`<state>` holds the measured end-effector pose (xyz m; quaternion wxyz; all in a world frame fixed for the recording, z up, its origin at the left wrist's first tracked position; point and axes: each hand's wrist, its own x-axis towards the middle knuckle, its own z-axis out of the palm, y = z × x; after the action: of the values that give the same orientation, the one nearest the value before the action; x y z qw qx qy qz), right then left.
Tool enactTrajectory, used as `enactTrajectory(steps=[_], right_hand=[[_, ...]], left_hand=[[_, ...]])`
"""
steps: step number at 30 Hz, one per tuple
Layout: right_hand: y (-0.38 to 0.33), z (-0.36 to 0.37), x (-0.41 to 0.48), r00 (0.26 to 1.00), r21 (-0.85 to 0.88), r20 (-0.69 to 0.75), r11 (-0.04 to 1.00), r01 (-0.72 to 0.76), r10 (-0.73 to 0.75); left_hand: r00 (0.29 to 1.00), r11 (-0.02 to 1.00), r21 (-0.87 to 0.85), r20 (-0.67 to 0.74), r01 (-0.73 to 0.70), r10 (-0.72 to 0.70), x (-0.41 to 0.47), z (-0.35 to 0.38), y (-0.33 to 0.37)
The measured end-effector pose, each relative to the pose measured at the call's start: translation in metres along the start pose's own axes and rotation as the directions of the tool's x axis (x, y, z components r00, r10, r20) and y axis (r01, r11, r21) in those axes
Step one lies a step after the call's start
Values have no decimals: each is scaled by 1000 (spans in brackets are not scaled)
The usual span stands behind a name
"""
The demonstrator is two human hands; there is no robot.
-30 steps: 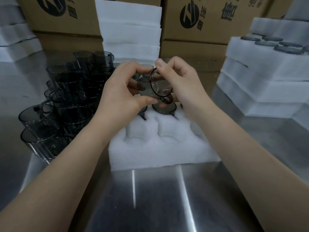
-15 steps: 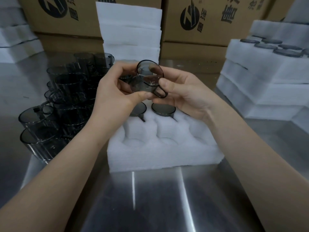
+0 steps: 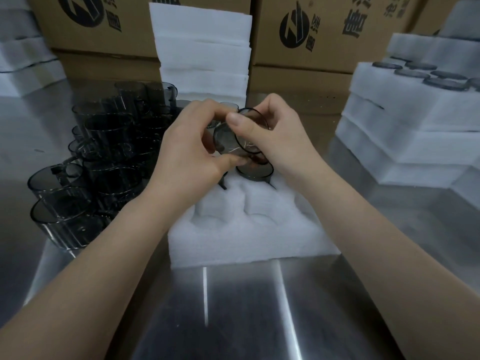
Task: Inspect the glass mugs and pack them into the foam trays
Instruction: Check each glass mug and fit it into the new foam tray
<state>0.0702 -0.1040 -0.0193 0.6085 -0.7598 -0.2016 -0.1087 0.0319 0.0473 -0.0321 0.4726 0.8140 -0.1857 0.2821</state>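
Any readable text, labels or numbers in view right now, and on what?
On the right cardboard box: round black logo with small and large Chinese characters, blurred and cropped; not readable.
On the left cardboard box: same logo and characters, cut off by the frame; not readable.
On the held mug and the foam tray: no print visible.
No numbers legible.

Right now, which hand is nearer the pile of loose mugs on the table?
Left. The left hand sits just right of the loose mugs, gripping the held mug; the right hand grips that mug from its far side, farther from the pile.
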Motion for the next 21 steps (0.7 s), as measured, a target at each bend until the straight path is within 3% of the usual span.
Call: enactTrajectory(steps=[4, 6, 9, 11, 15, 21], right_hand=[[-2, 1, 0, 995, 1, -91, 999, 43, -43], [-3, 0, 2, 996, 100, -83, 994, -35, 44], [-6, -8, 6, 977, 317, 74, 924, -213, 200], [-8, -12, 6, 964, 387, 195, 889, -245, 181], [-4, -13, 6, 942, 391, 312, 887, -245, 123], [-3, -13, 4, 909, 423, 408, 865, -270, 84]], left_hand=[[1000, 1000, 3, 31, 5, -5, 1, 2, 0], [1000, 1000, -20, 18, 10, -10, 1, 2, -2], [997, 994, -101, -62, 47, -53, 1, 2, -3], [992, 985, -159, -95, 73, -89, 0, 1, -4], [991, 963, -252, -63, 95, -114, -2, 0, -4], [998, 991, -122, 2, 59, -59, 2, 0, -3]])
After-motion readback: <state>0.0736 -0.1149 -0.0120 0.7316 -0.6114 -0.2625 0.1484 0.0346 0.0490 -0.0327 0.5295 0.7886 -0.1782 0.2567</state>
